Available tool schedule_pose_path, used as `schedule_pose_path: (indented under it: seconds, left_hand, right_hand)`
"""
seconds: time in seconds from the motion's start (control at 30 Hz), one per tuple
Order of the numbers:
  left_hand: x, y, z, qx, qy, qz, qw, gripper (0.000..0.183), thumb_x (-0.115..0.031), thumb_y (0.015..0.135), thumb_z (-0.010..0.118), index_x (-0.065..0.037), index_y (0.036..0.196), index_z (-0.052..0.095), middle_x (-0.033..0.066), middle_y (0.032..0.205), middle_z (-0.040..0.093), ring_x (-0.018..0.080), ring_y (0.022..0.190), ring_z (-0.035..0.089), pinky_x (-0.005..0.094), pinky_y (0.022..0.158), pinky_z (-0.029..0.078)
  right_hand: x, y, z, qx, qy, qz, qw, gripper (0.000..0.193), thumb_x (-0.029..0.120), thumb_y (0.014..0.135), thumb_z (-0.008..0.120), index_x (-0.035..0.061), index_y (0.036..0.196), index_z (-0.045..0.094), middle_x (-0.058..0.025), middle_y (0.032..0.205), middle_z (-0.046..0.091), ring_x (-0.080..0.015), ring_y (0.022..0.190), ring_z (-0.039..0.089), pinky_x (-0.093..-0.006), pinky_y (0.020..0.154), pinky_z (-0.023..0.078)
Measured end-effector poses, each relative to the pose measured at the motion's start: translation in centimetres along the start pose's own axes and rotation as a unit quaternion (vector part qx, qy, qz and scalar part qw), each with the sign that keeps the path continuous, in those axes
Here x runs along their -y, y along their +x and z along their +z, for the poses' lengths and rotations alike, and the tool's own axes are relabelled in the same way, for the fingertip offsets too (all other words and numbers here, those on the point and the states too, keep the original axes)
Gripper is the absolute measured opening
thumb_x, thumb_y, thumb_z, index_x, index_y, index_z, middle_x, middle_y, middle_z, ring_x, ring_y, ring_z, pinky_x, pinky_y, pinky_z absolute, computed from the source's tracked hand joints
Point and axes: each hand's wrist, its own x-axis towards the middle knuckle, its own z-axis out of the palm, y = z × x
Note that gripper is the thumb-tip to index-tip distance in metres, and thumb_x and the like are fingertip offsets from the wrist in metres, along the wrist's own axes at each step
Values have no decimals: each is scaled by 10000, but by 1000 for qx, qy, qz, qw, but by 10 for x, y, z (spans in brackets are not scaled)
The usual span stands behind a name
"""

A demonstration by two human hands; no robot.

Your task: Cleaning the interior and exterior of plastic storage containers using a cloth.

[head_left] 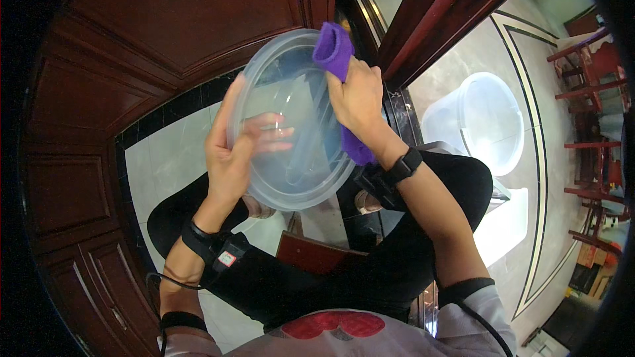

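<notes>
Head view is showing me a clear plastic bowl (291, 119) being held up in front of the body, tilted so its round rim is facing me, and I am seeing nothing lying inside it. My left hand (235, 152) is gripping the bowl at its left rim, thumb along the outer edge and fingers spread flat behind the see-through wall, so they are showing through the plastic. My right hand (360, 102) is curled closed around a purple cloth (334, 49), pressing it against the bowl's upper right edge; one end of the cloth is sticking up above the rim and the other end is hanging down below the wrist. Both wrists are wearing black bands, and the left one is carrying a small white tag with a red patch (227, 258), its print too small for me to make out. Off to the right, well apart from the hands, a pale translucent bucket (483, 122) is standing on the tiled floor (172, 152), and I cannot tell whether anything is in it. Dark wooden doors (165, 26) are filling the left side.
</notes>
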Motion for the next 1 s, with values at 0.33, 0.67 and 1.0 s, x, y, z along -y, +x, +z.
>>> schedule_pose_path:
  seconds: [0.33, 0.67, 1.0]
  left_hand:
    - [-14, 2, -13, -85, 64, 62, 992, 489, -128, 890, 412, -91, 1340, 224, 185, 1087, 525, 270, 905, 590, 392, 703, 544]
    - [-4, 12, -22, -144, 91, 108, 979, 474, -112, 889, 397, -92, 1334, 235, 191, 1017, 557, 262, 859, 605, 373, 709, 536]
    - [7, 21, -37, -233, 29, 78, 969, 492, -86, 880, 379, -118, 1340, 207, 190, 963, 558, 296, 849, 598, 383, 708, 524]
  right_hand:
    - [1, -39, 32, 52, 155, 231, 959, 274, 202, 785, 491, -65, 771, 550, -277, 732, 567, -421, 735, 562, -444, 678, 443]
    - [35, -105, 43, 162, 229, 358, 891, 290, 213, 787, 465, -49, 844, 574, -217, 729, 596, -313, 682, 588, -386, 659, 445]
    - [32, -100, -19, 404, 644, 433, 485, 574, 509, 831, 396, 38, 1148, 483, -118, 1114, 524, -213, 999, 521, -313, 899, 391]
